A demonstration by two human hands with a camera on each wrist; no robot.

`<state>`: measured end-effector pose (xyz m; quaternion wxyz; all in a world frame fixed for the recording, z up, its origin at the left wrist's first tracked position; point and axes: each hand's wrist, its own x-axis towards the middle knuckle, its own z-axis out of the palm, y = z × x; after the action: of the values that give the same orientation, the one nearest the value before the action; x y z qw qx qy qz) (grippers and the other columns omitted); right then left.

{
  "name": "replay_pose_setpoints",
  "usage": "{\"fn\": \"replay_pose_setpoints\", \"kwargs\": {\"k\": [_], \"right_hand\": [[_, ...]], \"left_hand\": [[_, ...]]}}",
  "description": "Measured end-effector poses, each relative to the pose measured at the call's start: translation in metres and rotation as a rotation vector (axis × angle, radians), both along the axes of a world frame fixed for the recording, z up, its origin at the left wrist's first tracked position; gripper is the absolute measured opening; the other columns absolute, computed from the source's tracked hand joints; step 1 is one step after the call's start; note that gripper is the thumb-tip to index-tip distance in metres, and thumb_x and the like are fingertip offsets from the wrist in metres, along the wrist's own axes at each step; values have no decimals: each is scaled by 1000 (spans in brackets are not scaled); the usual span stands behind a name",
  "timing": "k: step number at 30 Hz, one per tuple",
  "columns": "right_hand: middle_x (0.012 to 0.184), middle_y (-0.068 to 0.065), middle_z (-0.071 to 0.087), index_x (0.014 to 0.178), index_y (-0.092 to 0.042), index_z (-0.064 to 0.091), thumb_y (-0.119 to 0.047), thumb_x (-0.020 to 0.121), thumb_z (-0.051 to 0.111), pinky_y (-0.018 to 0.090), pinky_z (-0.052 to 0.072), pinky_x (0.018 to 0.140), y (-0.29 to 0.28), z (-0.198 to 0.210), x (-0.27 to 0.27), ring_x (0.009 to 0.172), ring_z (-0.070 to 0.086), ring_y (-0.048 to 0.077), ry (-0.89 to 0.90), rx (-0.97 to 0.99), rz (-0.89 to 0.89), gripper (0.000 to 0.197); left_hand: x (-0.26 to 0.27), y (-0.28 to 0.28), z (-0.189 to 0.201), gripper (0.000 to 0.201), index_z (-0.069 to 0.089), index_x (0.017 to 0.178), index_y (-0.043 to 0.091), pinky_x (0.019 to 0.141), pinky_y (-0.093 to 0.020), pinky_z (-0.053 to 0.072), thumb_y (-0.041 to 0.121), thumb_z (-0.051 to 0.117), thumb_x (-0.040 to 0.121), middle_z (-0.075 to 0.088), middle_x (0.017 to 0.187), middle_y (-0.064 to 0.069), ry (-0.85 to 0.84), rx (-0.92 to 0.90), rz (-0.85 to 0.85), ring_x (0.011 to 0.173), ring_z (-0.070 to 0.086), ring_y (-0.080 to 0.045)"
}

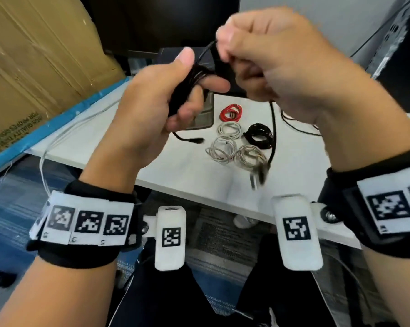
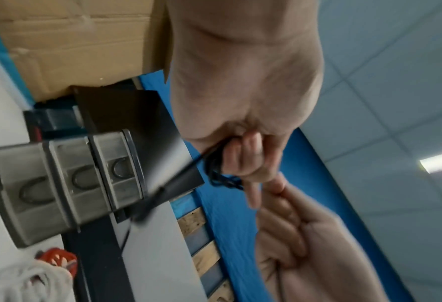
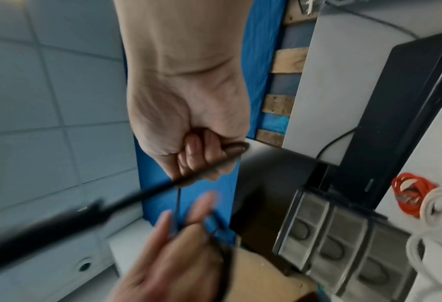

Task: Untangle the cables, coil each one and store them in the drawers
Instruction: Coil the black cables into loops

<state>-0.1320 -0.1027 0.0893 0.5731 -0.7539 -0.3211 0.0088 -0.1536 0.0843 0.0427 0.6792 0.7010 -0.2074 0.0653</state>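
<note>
Above the white table, my left hand grips a bundle of black cable wound round its fingers; the wrist view shows the same black loops in its curled fingers. My right hand pinches the free run of that cable just beside the bundle. One loose end with a plug dangles under the left hand, and another end hangs below the right. Finished coils lie on the table: a red coil, a black coil and several white or grey coils.
A small grey drawer unit with three shut drawers stands at the back of the table, partly behind my left hand. A big cardboard box is to the left. A thin white wire trails off the table's left edge.
</note>
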Motion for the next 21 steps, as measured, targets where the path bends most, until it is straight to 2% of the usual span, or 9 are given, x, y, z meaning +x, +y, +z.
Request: {"fn": "replay_pose_setpoints", "kwargs": {"k": [2,4,7,10,12,13,16,19,21], "right_hand": [[58,3,35,75,-20,49,-24,108,44,18,17,45,-3,-4,9,42,22,8,-29,32,-56,34],[65,19,38,76,-22,48,-28,108,43,21,18,47,-3,-14,14,46,22,10,-3,15,-68,33],[58,-9,37,80,-20,50,-26,108,42,23,22,44,4,-34,15,49,27,8,4,-153,-37,30],[69,-15,54,89,-13,60,-22,107,47,14,36,49,14,-45,8,55,44,0,-108,-451,7,24],[83,-15,63,95,-18,68,-27,105,50,19,45,61,20,-40,1,68,53,2,-202,-640,27,22],[81,-17,64,92,-22,71,-28,104,51,22,46,66,21,-34,-2,71,56,3,-265,-685,28,24],[71,-13,69,82,-17,75,-23,100,58,21,49,68,20,-14,-8,72,65,5,-398,-572,44,26],[67,0,69,78,-6,68,-19,97,64,15,43,57,14,-12,-1,59,66,9,-417,-412,47,23],[63,6,69,87,-5,63,-20,96,67,20,40,55,12,-22,5,53,60,13,-352,-291,22,19]], "left_hand": [[-6,5,6,48,73,108,6,44,-16,23,24,29,111,36,53,11,-37,-79,-138,45,24,-4],[-7,7,12,41,61,125,-3,49,-15,30,15,27,110,44,61,12,-108,-172,-228,48,31,-2],[2,8,19,36,44,137,-12,65,-17,46,7,32,109,64,84,4,-142,-337,-169,65,52,-2],[16,7,18,21,51,123,0,78,-20,47,7,36,109,73,93,5,-144,-217,14,84,63,-5],[19,3,12,20,59,104,13,75,-20,49,9,40,109,75,86,5,-134,5,176,82,67,-7],[18,1,9,23,61,95,18,69,-19,49,8,44,107,75,77,6,-100,109,233,74,67,-6],[10,-3,-3,31,62,62,19,47,-25,36,8,50,89,59,49,1,42,315,254,44,49,-14],[2,-5,-9,37,62,70,1,43,-26,22,14,37,93,52,56,-22,148,187,114,35,31,-17],[0,-6,-10,43,61,75,-6,38,-22,17,19,35,97,46,58,-24,197,94,79,33,25,-15]]}}
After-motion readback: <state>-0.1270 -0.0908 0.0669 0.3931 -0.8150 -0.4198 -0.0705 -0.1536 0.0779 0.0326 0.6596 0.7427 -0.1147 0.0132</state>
